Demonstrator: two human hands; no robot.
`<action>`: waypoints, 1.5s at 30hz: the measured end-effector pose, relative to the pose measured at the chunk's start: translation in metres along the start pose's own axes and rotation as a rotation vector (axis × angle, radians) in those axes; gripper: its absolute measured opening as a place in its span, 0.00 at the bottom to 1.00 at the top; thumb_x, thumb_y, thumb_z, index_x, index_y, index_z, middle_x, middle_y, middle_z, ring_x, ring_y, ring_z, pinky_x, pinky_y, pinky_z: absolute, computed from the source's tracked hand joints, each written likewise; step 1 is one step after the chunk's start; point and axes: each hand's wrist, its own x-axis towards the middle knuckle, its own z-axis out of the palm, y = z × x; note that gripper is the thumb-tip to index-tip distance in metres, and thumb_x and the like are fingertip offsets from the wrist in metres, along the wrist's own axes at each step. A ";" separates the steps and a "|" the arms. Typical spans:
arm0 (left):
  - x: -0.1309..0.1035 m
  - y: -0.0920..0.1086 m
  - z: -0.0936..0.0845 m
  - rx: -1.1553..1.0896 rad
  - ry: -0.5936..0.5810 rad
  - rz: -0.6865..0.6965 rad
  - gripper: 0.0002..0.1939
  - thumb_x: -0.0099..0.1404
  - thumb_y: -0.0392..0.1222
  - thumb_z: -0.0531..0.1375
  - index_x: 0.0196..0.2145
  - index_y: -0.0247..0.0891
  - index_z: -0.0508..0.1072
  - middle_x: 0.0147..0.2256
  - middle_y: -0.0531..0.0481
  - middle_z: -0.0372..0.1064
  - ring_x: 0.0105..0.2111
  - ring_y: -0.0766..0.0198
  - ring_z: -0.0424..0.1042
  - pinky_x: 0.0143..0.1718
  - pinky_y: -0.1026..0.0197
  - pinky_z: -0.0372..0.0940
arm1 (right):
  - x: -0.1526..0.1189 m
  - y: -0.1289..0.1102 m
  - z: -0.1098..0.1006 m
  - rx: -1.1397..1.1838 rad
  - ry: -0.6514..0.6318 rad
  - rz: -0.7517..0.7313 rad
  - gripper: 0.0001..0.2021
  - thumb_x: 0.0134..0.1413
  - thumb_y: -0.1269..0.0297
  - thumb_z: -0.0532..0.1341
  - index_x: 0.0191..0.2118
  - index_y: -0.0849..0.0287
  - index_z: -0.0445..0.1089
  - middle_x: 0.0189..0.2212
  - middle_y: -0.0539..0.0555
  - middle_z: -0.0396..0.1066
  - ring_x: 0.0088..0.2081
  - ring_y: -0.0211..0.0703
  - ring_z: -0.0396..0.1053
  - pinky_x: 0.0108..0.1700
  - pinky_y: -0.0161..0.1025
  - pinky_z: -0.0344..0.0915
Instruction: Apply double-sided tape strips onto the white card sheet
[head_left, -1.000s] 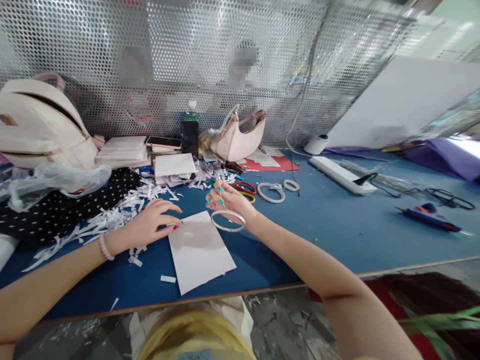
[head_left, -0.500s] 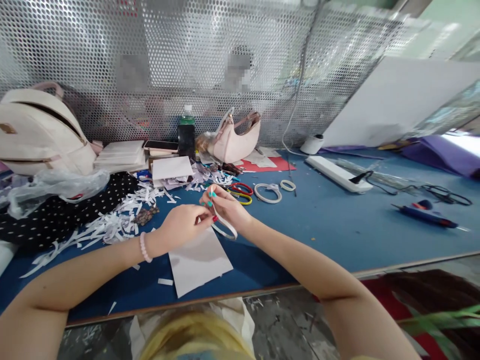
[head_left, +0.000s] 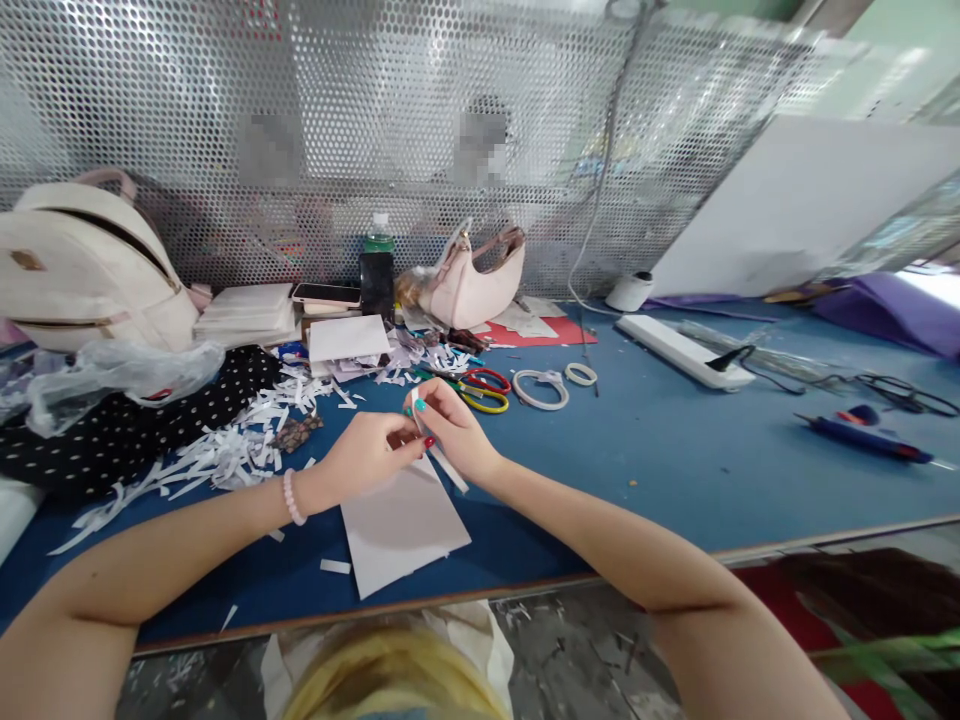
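Note:
A narrow white paper strip [head_left: 448,468] runs between my two hands above the table. My left hand [head_left: 373,447], with a bead bracelet at its wrist, is closed, its thumb and finger pinching the strip near the middle. On the other side, my right hand [head_left: 459,432] is also closed, and its thumb presses the upper part of the strip against the fingers. One end of the strip hangs below my right palm. Beneath the hands lies a white sheet stack [head_left: 401,530], partly covered by my left hand. The fingertips hide part of the strip.
White paper scraps [head_left: 240,430] spread along the left. Behind my hands lie red-handled scissors [head_left: 487,380], yellow-handled scissors [head_left: 486,403] and a white ring [head_left: 541,390]. A power strip [head_left: 679,350] and a blue tool [head_left: 862,437] with a thin tip lie right. The perforated metal wall [head_left: 420,120] stands behind.
The strip was bent in a wide loop below my right hand; now its lower end hangs nearly straight. My hands have drawn slightly closer together.

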 end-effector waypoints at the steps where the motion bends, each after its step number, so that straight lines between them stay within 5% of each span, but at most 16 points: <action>1: 0.000 0.000 0.001 -0.022 -0.002 -0.002 0.08 0.63 0.37 0.60 0.27 0.36 0.76 0.25 0.52 0.75 0.24 0.66 0.71 0.26 0.66 0.60 | -0.001 0.000 0.001 -0.021 0.005 -0.012 0.17 0.56 0.46 0.63 0.34 0.54 0.61 0.30 0.47 0.60 0.28 0.35 0.57 0.29 0.33 0.59; 6: -0.001 -0.002 0.003 -0.116 -0.013 -0.040 0.10 0.63 0.36 0.58 0.24 0.35 0.74 0.23 0.52 0.74 0.23 0.65 0.74 0.27 0.67 0.64 | -0.006 -0.001 0.006 -0.028 -0.049 -0.005 0.18 0.59 0.44 0.59 0.37 0.53 0.59 0.28 0.45 0.59 0.22 0.33 0.55 0.20 0.32 0.56; 14: 0.002 -0.010 0.000 -0.249 -0.028 -0.125 0.08 0.61 0.34 0.59 0.25 0.35 0.74 0.25 0.51 0.78 0.26 0.64 0.77 0.29 0.68 0.67 | -0.006 0.010 0.004 -0.191 0.083 -0.190 0.13 0.62 0.50 0.57 0.37 0.53 0.59 0.28 0.46 0.59 0.27 0.35 0.57 0.28 0.34 0.60; 26: 0.004 -0.021 0.004 -0.429 -0.085 -0.259 0.07 0.61 0.40 0.61 0.30 0.34 0.78 0.28 0.49 0.79 0.30 0.61 0.79 0.28 0.67 0.70 | 0.003 0.022 0.001 0.044 0.137 -0.021 0.11 0.57 0.56 0.62 0.34 0.54 0.61 0.26 0.45 0.60 0.27 0.35 0.57 0.31 0.33 0.58; 38: -0.001 -0.026 0.016 -0.463 0.011 -0.132 0.14 0.58 0.48 0.65 0.36 0.34 0.76 0.32 0.47 0.76 0.27 0.64 0.74 0.30 0.64 0.69 | 0.007 0.010 -0.006 0.483 -0.048 0.257 0.14 0.50 0.60 0.68 0.34 0.55 0.62 0.26 0.45 0.61 0.26 0.34 0.58 0.26 0.31 0.61; 45: -0.004 -0.022 0.016 -0.432 0.040 -0.082 0.15 0.60 0.48 0.62 0.37 0.33 0.79 0.35 0.44 0.77 0.26 0.65 0.72 0.29 0.64 0.68 | 0.009 0.006 -0.010 0.537 -0.205 0.301 0.14 0.51 0.57 0.68 0.34 0.54 0.61 0.27 0.45 0.56 0.25 0.35 0.56 0.23 0.34 0.67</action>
